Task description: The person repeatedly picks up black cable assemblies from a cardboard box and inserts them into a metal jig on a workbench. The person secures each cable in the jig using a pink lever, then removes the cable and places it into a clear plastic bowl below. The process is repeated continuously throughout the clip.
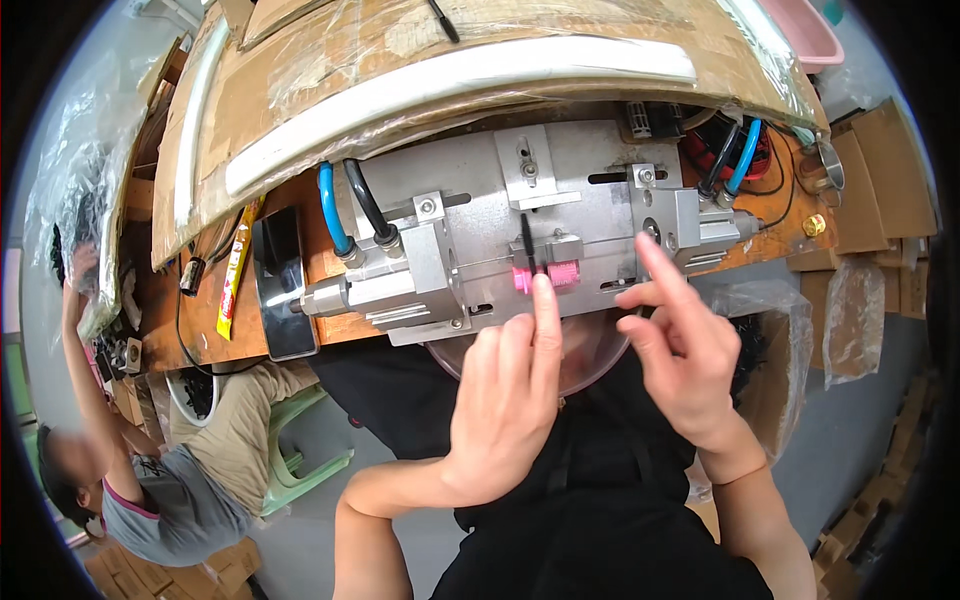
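Note:
My left hand reaches to the middle of a metal fixture, index finger stretched out and the other fingers loosely bent. That fingertip is at the lower end of a black mascara wand, beside a pink block in the fixture. Whether it presses the wand or the block, I cannot tell. To the right, my right hand hovers in front of the fixture, index finger pointing up, thumb and fingers apart, nothing visible in it. Metal cylinders with blue and black hoses flank the pink block.
A plastic-covered cardboard sheet overhangs the fixture, with another black wand on it. Left on the wooden bench lie a phone and a yellow packet. A clear bowl sits below. A co-worker sits at left.

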The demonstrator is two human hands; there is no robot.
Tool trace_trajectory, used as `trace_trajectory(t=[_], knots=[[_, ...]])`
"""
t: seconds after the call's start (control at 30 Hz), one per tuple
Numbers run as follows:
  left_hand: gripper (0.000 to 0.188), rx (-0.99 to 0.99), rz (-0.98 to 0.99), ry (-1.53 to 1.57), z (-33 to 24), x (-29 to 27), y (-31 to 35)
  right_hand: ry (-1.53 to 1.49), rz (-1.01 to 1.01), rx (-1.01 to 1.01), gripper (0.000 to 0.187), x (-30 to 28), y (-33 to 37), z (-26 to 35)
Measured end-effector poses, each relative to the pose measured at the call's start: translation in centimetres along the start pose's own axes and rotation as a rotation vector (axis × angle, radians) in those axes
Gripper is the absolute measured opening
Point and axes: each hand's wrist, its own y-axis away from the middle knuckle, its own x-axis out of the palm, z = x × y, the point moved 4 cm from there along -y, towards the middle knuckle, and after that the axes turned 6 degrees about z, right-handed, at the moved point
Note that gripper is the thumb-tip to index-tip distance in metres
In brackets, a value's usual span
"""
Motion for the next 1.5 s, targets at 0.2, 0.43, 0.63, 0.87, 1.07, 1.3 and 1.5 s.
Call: trace_trajectory(t=[0.2,0.43,0.63,0.87,1.07,1.3,1.5], knots=[[0.070,0.022,0.102,0.033,-0.4,1.8,-1.0,-0.110,-0.113,0.040,0.052,-1.3,0.3,-1.0],[0.066,0.024,0.151,0.218,1.0,-1.3,-2.1,-0.013,-0.145,-0.100,0.050,-2.9,-2.8,0.5],[0.031,0.067,-0.354,-0.129,13.0,-10.2,-13.3,0.398,-0.290,-0.596,0.018,-5.7,-18.2,2.8],[0.016,-0.005,-0.043,0.340,16.7,-9.6,-16.8,0.618,0.094,-0.514,0.015,0.0,-40.0,-2.7],[0.020,0.109,-0.074,0.181,15.1,-11.1,-10.6,0.292,0.355,-0.435,0.016,-2.1,-32.7,1.9],[0.063,0.085,-0.165,0.028,2.2,-2.4,0.3,-0.517,0.034,-0.108,0.024,-7.9,-17.8,0.9],[0.068,-0.046,-0.003,0.045,-0.8,2.6,-0.4,-0.680,-0.009,-0.169,0.028,-9.2,-10.1,-2.6]])
